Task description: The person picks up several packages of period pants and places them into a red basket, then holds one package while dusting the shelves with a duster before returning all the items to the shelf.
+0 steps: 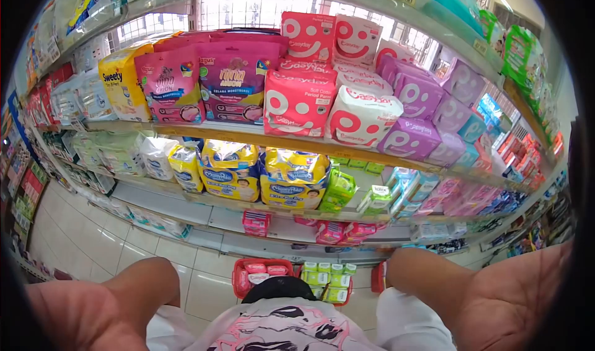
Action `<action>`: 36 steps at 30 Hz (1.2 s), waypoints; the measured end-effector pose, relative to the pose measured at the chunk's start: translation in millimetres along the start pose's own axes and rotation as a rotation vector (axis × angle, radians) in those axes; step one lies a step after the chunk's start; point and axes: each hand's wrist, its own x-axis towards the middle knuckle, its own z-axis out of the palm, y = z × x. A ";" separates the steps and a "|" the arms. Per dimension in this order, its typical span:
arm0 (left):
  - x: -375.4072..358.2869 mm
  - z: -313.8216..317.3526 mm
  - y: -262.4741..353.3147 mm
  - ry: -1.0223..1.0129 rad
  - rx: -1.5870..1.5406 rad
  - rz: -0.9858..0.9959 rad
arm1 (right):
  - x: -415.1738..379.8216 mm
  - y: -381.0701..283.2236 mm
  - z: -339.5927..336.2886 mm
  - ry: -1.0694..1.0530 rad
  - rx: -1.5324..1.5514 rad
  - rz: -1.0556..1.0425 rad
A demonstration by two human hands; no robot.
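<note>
At the lower left, the palm of my left hand (68, 307) shows large and close to the camera. My right hand (517, 292) is likewise near, palm visible, at the lower right. The frame's dark border cuts off the fingers of both, so their pose is hidden. Neither palm has a thing on it. Between the hands, down on the floor, a red basket (237, 284) holds pink-red packs (266, 269). Beside it several green-and-white packs (325, 278) sit in another red container, partly hidden by my printed shirt (285, 326).
Curved by the lens, a store shelf (235, 131) spans the view. It bears pink menstrual pants packs (238, 81), red Easyday packs (297, 103), purple packs (418, 97), yellow Sweety packs (126, 84) and MamyPoko diaper packs (294, 177). Pale floor tiles (93, 233) lie below.
</note>
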 end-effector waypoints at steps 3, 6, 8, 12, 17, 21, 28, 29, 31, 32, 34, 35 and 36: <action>-2.2 -0.3 -2.1 -0.001 -0.010 -0.009 | -1.9 0.0 2.7 0.003 0.008 0.010; -2.6 0.8 -8.4 -0.002 -0.040 -0.010 | 0.0 0.8 5.8 0.001 0.010 0.028; -3.7 1.3 -10.8 -0.005 -0.051 -0.008 | 0.8 2.5 8.6 0.007 0.020 0.031; -5.3 1.3 -15.1 0.008 -0.071 0.004 | 3.0 4.1 10.7 0.016 0.037 0.028; -2.8 5.9 -22.4 0.016 -0.103 0.024 | 8.7 6.0 12.6 0.018 0.050 0.031; -4.9 10.4 -24.5 0.021 -0.120 0.033 | 9.8 5.8 11.2 0.014 0.044 0.023; -4.4 14.3 -26.5 0.040 -0.121 0.055 | 13.4 5.9 8.1 0.016 0.039 -0.001; -4.6 14.8 -27.3 0.046 -0.121 0.055 | 12.7 6.8 8.6 0.017 0.039 -0.002; -4.1 13.7 -31.6 0.060 -0.119 0.055 | 14.4 8.2 8.0 0.023 0.040 -0.011; -4.7 12.0 -34.7 0.074 -0.111 0.052 | 14.6 9.1 7.2 0.030 0.040 -0.014; -13.3 5.6 -40.1 0.124 -0.088 0.017 | 14.5 11.0 7.7 0.065 0.047 -0.022; -19.4 1.9 -43.1 0.162 -0.069 -0.016 | 12.5 12.0 7.6 0.094 0.052 -0.015; -28.1 2.2 -42.4 0.195 -0.058 -0.067 | 4.2 13.6 11.1 0.120 0.056 0.006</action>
